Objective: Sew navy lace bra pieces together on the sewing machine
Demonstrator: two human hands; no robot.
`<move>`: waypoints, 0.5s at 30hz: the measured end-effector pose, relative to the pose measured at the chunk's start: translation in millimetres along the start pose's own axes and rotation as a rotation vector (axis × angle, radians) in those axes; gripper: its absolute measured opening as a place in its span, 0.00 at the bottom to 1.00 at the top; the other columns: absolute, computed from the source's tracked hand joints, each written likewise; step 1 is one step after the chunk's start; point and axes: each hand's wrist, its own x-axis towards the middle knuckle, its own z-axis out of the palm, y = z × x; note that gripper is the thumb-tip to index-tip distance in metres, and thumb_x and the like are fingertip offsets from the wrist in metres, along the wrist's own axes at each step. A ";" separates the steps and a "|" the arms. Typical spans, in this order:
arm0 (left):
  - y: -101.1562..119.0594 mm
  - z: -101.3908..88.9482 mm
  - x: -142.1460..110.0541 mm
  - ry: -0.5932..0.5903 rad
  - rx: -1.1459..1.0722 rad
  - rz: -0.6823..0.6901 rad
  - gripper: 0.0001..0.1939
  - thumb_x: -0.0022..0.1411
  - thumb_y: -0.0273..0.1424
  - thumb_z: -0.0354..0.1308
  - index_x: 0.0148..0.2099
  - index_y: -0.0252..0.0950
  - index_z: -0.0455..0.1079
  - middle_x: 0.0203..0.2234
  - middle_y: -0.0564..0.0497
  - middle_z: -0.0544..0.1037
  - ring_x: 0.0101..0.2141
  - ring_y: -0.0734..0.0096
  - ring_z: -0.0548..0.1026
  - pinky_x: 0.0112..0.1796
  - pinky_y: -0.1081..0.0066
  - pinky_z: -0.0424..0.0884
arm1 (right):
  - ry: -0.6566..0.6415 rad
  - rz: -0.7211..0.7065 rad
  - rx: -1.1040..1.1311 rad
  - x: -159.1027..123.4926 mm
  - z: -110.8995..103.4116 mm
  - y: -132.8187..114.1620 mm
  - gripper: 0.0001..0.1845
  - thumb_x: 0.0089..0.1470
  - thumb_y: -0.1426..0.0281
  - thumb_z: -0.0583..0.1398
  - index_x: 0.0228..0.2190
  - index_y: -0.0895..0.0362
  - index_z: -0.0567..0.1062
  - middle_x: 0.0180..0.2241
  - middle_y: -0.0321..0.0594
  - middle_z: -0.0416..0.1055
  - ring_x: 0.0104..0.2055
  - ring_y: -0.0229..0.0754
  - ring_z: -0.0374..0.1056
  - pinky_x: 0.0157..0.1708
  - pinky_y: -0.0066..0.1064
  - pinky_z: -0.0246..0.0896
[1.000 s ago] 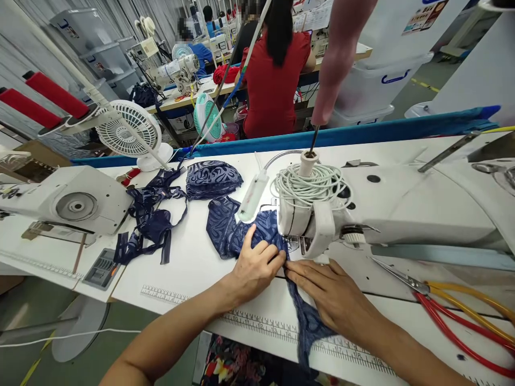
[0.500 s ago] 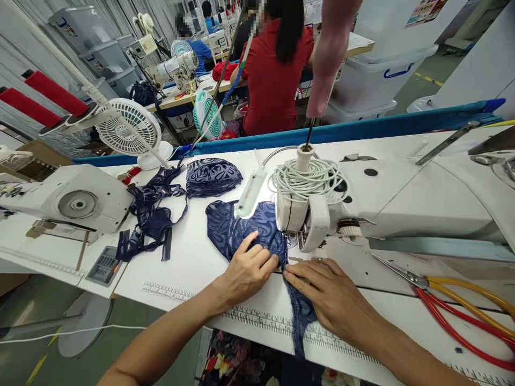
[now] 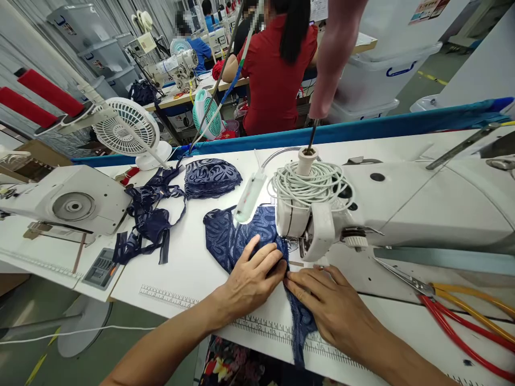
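- Red thread cones (image 3: 51, 92) and a white desk fan (image 3: 124, 128) stand far to the left of the sewing machine head (image 3: 293, 220), on its far side.
- A second sewing machine (image 3: 80, 201) sits well left of the head, with a calculator (image 3: 99, 271) nearer the wearer.
- Strapped navy garments (image 3: 155, 225) lie tangled left of the head; a stack of navy lace cups (image 3: 211, 178) rests closer to it, farther back.
- The navy lace piece (image 3: 219, 238) spreads flat just left of the head, its right edge running in beside the presser foot area. It looks light, soft and a little stretchy, apt to pucker or slide; light fingertip pressure beside that edge should suit it better than tugging.
- The left hand (image 3: 255, 276) is in front and left of the head, fingers bent and bunched, tips on the lace.
- A narrow lace strip (image 3: 298, 321) trails from the head toward the wearer; it seems limp, best guided flat.
- The right hand (image 3: 330, 303) lies in front of the head, fingers outstretched over the strip. The undersides are hidden, so I cannot tell whether either hand pinches the fabric.
- Scissors (image 3: 426, 289) with red and orange handles lie right of the head.
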 end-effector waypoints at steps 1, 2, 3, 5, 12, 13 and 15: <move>0.9 -0.8 -0.7 -0.010 -0.011 -0.005 0.14 0.68 0.23 0.47 0.53 0.32 0.68 0.39 0.46 0.76 0.44 0.64 0.73 0.62 0.46 0.55 | -0.001 0.005 -0.001 -0.7 0.5 -0.2 0.26 0.49 0.83 0.53 0.47 0.57 0.75 0.45 0.41 0.75 0.47 0.42 0.67 0.54 0.41 0.52; 1.6 -1.3 -1.2 -0.021 -0.022 -0.010 0.15 0.68 0.23 0.47 0.54 0.32 0.67 0.40 0.46 0.76 0.46 0.64 0.72 0.63 0.43 0.50 | -0.011 0.010 0.000 -1.7 1.3 -0.1 0.26 0.48 0.83 0.53 0.48 0.56 0.75 0.45 0.41 0.75 0.48 0.42 0.67 0.55 0.41 0.52; 2.0 -1.6 -1.4 -0.031 -0.032 -0.018 0.15 0.68 0.23 0.47 0.55 0.32 0.67 0.41 0.46 0.76 0.46 0.64 0.72 0.63 0.41 0.47 | -0.021 0.015 -0.002 -2.9 2.4 0.1 0.27 0.48 0.83 0.53 0.48 0.56 0.74 0.46 0.41 0.75 0.48 0.42 0.67 0.56 0.42 0.51; 1.4 -0.9 -0.4 -0.038 -0.038 -0.040 0.16 0.67 0.21 0.47 0.54 0.32 0.67 0.40 0.47 0.77 0.44 0.65 0.73 0.64 0.39 0.44 | -0.036 0.026 -0.010 -5.6 5.1 1.3 0.28 0.47 0.82 0.53 0.50 0.55 0.74 0.47 0.42 0.75 0.49 0.43 0.67 0.57 0.43 0.48; -13.0 12.0 14.0 -0.008 0.013 -0.053 0.13 0.65 0.22 0.48 0.47 0.36 0.71 0.35 0.49 0.77 0.41 0.64 0.73 0.62 0.36 0.44 | -0.062 0.071 -0.149 -3.5 6.2 8.3 0.29 0.48 0.83 0.52 0.51 0.57 0.73 0.53 0.43 0.72 0.45 0.45 0.68 0.59 0.47 0.46; -14.4 13.3 15.5 -0.007 0.013 -0.050 0.13 0.65 0.22 0.48 0.47 0.36 0.71 0.35 0.49 0.77 0.41 0.64 0.74 0.62 0.36 0.45 | -0.065 0.069 -0.169 -2.2 5.2 9.1 0.30 0.49 0.84 0.51 0.52 0.57 0.72 0.53 0.43 0.72 0.44 0.44 0.68 0.59 0.47 0.47; -15.8 13.3 16.5 -0.011 -0.005 -0.050 0.14 0.65 0.21 0.48 0.47 0.34 0.71 0.36 0.48 0.77 0.42 0.64 0.74 0.63 0.40 0.49 | -0.063 0.065 -0.187 -0.2 2.9 10.0 0.30 0.49 0.85 0.51 0.52 0.58 0.72 0.53 0.44 0.72 0.43 0.44 0.68 0.58 0.48 0.47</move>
